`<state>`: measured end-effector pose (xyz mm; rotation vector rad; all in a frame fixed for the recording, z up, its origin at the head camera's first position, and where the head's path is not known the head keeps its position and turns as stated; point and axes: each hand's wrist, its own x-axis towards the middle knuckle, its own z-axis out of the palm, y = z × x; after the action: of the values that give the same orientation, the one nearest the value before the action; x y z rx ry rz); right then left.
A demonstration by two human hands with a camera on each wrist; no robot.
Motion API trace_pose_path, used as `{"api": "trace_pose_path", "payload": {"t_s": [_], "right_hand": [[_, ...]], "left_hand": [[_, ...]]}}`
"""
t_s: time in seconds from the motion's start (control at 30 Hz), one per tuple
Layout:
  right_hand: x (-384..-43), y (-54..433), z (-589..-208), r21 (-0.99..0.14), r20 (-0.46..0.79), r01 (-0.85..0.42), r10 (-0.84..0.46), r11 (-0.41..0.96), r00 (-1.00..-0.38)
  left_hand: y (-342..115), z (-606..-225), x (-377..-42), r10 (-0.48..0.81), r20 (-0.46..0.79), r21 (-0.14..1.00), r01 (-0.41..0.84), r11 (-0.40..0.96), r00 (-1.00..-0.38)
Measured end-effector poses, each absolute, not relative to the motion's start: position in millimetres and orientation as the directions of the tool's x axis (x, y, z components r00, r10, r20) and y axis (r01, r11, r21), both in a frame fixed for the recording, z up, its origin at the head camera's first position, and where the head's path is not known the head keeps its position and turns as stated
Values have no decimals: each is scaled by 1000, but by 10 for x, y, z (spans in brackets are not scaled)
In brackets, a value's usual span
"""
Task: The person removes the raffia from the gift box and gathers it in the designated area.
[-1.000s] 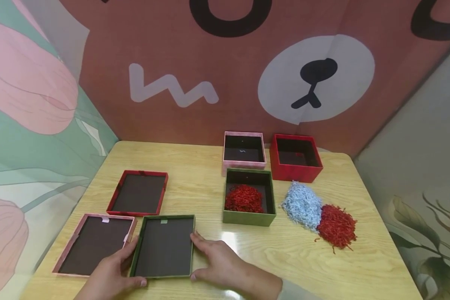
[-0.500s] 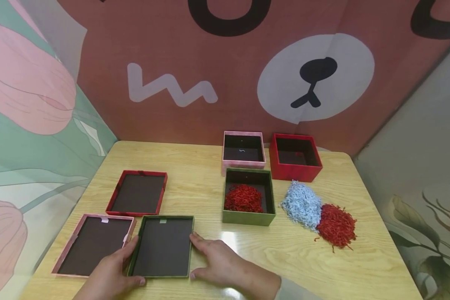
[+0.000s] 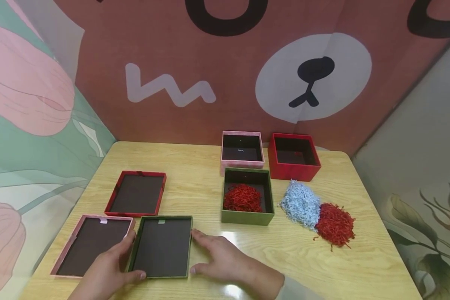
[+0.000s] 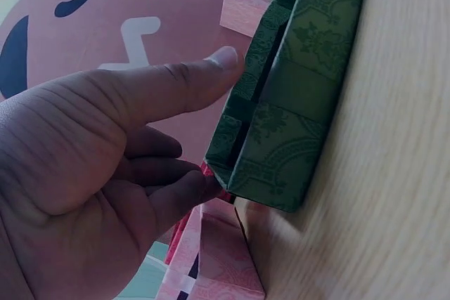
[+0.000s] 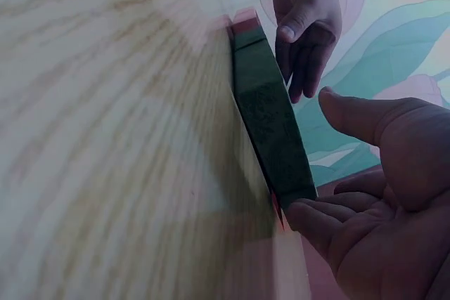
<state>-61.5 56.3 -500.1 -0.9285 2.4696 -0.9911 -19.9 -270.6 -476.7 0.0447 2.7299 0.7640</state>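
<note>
A green box lid (image 3: 162, 248) lies hollow side up on the table, between my two hands. My left hand (image 3: 106, 266) is at its left side, thumb by the near left corner and the other fingers along the edge. In the left wrist view the thumb stands off the green lid (image 4: 299, 110). My right hand (image 3: 225, 258) is beside the lid's right edge, thumb and fingers spread. In the right wrist view its fingers are at one corner of the lid (image 5: 267, 114); whether they touch it, I cannot tell. A pink lid (image 3: 91, 246) lies left of the green one, partly behind my left hand.
Behind these lies a red lid (image 3: 138, 193). A green box (image 3: 247, 217) holds red shredded paper (image 3: 243, 198). Behind it stand a pink box (image 3: 242, 164) and a red box (image 3: 295, 171). Blue shredded paper (image 3: 301, 203) and a red shred pile (image 3: 335, 224) lie to the right.
My right hand has eased slightly away from the green lid's right edge. The left hand has barely shifted, and the lids and boxes stay put.
</note>
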Motion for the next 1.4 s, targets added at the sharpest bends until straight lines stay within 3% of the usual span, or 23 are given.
{"api": "trace_pose_path", "payload": {"t_s": [0.4, 0.53, 0.7, 1.07, 1.4], "right_hand": [[-691, 714, -4923, -819, -59, -333, -646, 468, -761], [-691, 770, -4900, -842, -51, -315, -646, 438, -762], [-710, 834, -4853, -848, -8, -331, -634, 414, -773], [-729, 954, -4714, -895, 40, -294, -597, 334, -801], [-786, 1077, -4602, -880, 169, -376, -550, 290, -818]], "left_hand": [[-2651, -4679, -262, 131, -174, 542, 16, 840, -976], [-2628, -4645, -303, 158, -133, 606, 45, 794, -979], [-2552, -4603, -391, 205, -64, 667, 111, 737, -977], [-2341, -4568, -584, 260, 42, 688, 216, 692, -965], [-2119, -4482, -741, 350, 175, 788, 344, 510, -920]]}}
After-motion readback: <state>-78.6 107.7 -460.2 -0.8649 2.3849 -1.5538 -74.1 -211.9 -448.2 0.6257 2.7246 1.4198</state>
